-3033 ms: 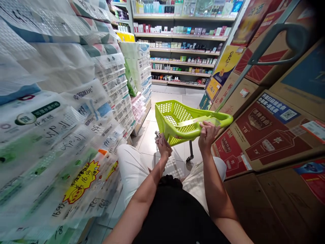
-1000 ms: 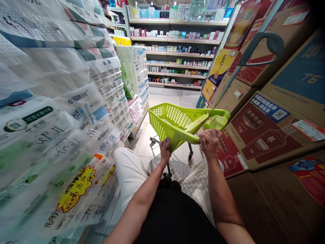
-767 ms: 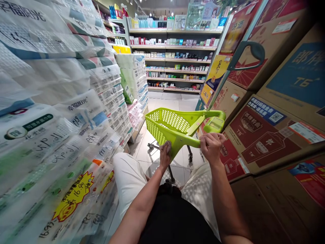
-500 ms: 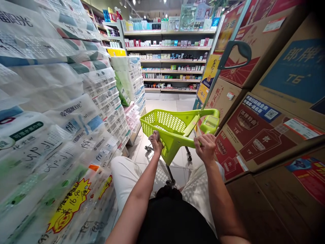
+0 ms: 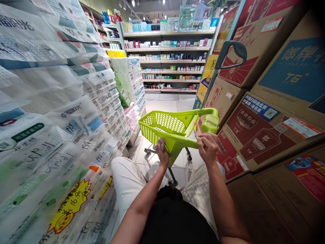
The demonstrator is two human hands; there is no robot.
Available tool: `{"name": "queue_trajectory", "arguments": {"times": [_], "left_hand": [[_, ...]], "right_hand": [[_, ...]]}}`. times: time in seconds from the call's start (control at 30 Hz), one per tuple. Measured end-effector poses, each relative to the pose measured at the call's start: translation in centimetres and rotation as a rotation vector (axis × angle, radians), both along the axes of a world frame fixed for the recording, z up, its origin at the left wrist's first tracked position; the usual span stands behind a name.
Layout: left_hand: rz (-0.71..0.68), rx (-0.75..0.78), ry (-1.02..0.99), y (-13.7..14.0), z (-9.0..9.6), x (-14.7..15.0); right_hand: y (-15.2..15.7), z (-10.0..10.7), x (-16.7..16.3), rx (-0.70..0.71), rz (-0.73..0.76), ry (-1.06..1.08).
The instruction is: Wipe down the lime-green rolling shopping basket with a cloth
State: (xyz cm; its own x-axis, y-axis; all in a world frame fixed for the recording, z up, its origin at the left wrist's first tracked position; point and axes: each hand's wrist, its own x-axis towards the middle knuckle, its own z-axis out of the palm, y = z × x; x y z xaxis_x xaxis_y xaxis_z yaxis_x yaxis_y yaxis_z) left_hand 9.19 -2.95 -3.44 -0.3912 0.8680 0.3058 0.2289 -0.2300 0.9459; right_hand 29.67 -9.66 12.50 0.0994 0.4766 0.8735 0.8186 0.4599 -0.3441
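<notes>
A lime-green plastic shopping cart (image 5: 176,149) with perforated basket walls stands on wheeled legs in front of me. My left hand (image 5: 164,157) is closed on a crumpled greyish cloth (image 5: 160,141) and presses it against the near side of the basket. My right hand (image 5: 208,146) is closed around the end of the cart's near green handle arm, at the right. No goods show in the visible part of the basket. Above the cart's right end, a dark green loop handle (image 5: 243,52) sits on a slanting pole; its lower joint is unclear.
Stacked tissue packs (image 5: 86,112) rise close on the left, with a yellow price tag (image 5: 69,205). Cardboard drink cartons (image 5: 256,125) are piled close on the right. Shelves of small goods (image 5: 169,49) stand at the aisle's far end, beyond the tiled floor (image 5: 162,103).
My left hand has slid the cloth right and slightly down along the basket side. The cart has shifted slightly left. My right hand has moved a little right, staying at the handle's end.
</notes>
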Motion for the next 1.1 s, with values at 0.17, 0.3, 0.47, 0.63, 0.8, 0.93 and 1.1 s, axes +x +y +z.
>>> {"name": "queue_trajectory", "arguments": {"times": [0.17, 0.3, 0.47, 0.63, 0.8, 0.93, 1.1], "left_hand": [[-0.049, 0.073, 0.071, 1.5, 4.5, 0.2], [-0.202, 0.175, 0.19, -0.4, 4.3, 1.4], [-0.222, 0.182, 0.258, 0.5, 4.0, 0.3], [-0.02, 0.016, 0.121, 2.4, 5.6, -0.8], [-0.283, 0.192, 0.232, 1.2, 6.8, 0.6], [-0.204, 0.098, 0.236, 1.7, 7.9, 0.1], [-0.391, 0.16, 0.3, 1.0, 9.2, 1.1]], "right_hand": [[-0.1, 0.0, -0.1, -0.019, -0.026, 0.025], [-0.2, 0.0, 0.0, -0.026, -0.021, 0.025], [-0.1, -0.1, 0.4, -0.022, -0.004, 0.024], [-0.1, 0.1, 0.5, -0.009, 0.011, 0.025], [0.4, 0.2, 1.7, -0.001, 0.048, 0.011], [0.9, 0.2, 3.8, -0.053, 0.048, -0.031], [1.0, 0.5, 4.3, -0.099, -0.152, -0.179]]}}
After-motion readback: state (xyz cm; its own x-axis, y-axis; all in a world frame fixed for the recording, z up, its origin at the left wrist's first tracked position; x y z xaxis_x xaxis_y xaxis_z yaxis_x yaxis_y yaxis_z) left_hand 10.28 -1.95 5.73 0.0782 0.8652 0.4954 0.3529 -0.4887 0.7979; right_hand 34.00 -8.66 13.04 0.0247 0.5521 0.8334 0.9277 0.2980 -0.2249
